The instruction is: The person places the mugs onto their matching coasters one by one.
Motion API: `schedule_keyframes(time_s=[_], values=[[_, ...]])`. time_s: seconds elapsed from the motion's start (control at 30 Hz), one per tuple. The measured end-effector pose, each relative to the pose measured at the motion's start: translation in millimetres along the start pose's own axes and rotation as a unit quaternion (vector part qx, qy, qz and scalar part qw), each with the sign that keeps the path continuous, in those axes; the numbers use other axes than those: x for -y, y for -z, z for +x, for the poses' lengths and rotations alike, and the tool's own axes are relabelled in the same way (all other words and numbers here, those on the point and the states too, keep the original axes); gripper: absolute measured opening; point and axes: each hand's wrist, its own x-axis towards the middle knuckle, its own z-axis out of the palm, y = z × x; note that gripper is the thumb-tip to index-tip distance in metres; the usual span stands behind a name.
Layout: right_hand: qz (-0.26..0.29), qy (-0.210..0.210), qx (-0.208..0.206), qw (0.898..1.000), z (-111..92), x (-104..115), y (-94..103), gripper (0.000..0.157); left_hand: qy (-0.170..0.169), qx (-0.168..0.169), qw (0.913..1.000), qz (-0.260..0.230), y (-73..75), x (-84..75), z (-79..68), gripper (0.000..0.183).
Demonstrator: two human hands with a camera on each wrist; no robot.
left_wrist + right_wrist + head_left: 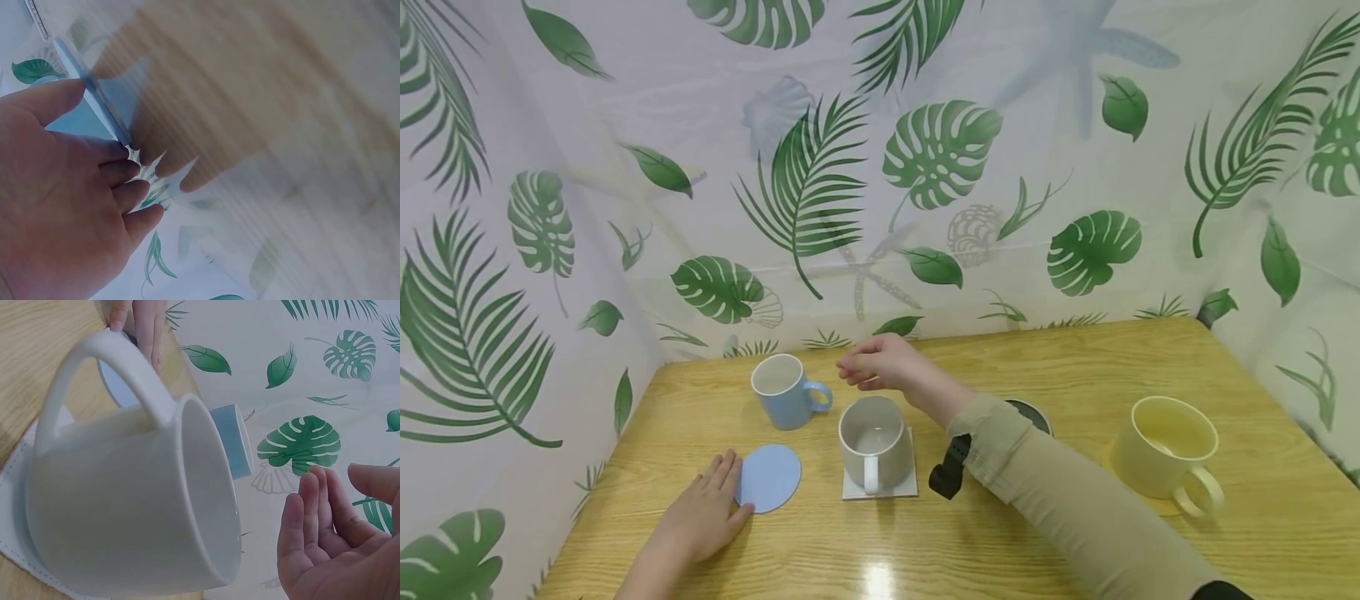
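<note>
My left hand rests on the wooden table at the left edge of a round light-blue coaster. Its thumb and index fingertip touch the coaster's rim in the left wrist view, the fingers fairly straight. Over the table behind a white mug, my right hand hovers with relaxed fingers and holds nothing. That mug stands upright on a white square coaster, its handle towards me. In the right wrist view the white mug is large and close, apart from the right hand. A light-blue mug stands left of the right fingertips.
A yellow mug stands at the right on a yellow coaster. Behind my right forearm, a dark round thing is mostly hidden. Leaf-patterned cloth encloses the table's back and sides.
</note>
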Motion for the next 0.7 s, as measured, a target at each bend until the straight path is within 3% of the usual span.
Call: schedule_keyframes(time_s=[0.7], values=[[0.102,-0.046,0.003,0.994,30.6,2.3,-14.8,0.029,-0.002,0.005,0.9998,-0.018,2.2,0.5,-1.8,0.077]])
